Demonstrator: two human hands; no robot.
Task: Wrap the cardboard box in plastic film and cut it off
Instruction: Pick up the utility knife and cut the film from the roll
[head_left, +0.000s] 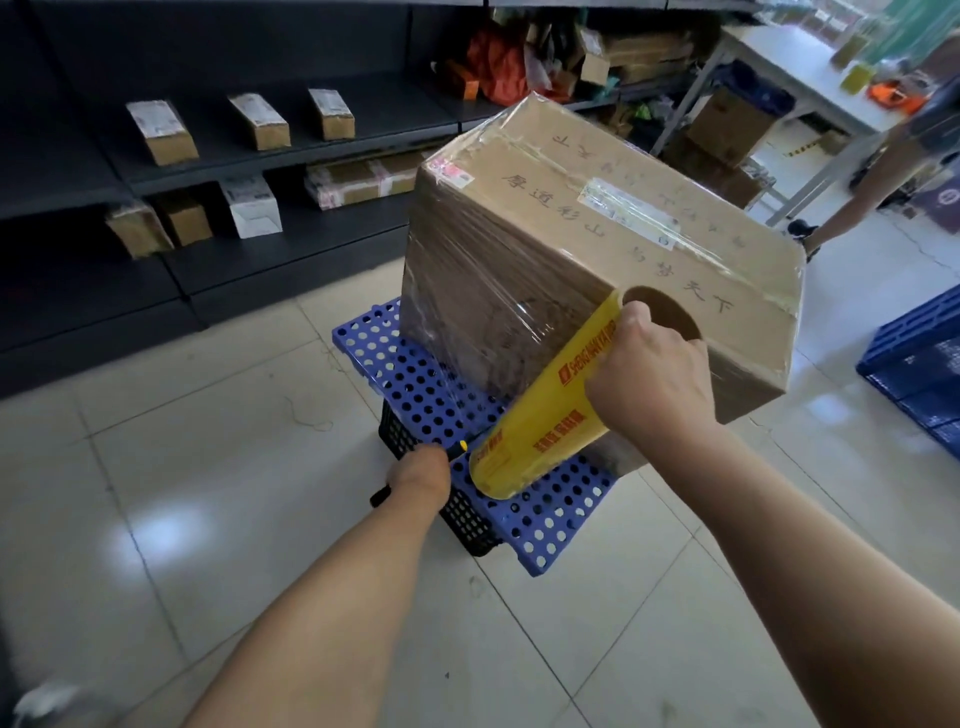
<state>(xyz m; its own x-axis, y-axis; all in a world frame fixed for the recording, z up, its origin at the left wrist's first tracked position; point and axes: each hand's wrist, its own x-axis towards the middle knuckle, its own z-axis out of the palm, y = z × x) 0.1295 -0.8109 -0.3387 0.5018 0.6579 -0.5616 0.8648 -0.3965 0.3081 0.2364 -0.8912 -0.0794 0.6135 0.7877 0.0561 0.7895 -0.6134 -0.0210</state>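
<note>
Our two bare arms reach up from the bottom of the frame, one on each side. Our right hand (649, 374) is shut tight on the top end of one yellow roll of clear plastic film (540, 421). Its fingers curl over the end of the roll. The wrist bends down, and the roll slants down to the left in the middle of the frame.

Our left hand (420, 475) is lower, just left of the roll. It makes a fist round one thin black tool with a yellow tip (380, 495). We see the back of this hand, and the tool pokes out at both sides.

One big brown cardboard box (597, 244) sits a little right of the middle, tipped up on one edge. Shiny clear film covers its left side, and a sheet of film runs from the box down to the roll. The box rests on one blue plastic board full of round holes (410, 374), which lies on one black mesh crate (467, 519) on the pale tiled floor (208, 415).

Dark shelves (78, 171) fill the upper left. Three small brown boxes (260, 122) stand in a row on one shelf.
</note>
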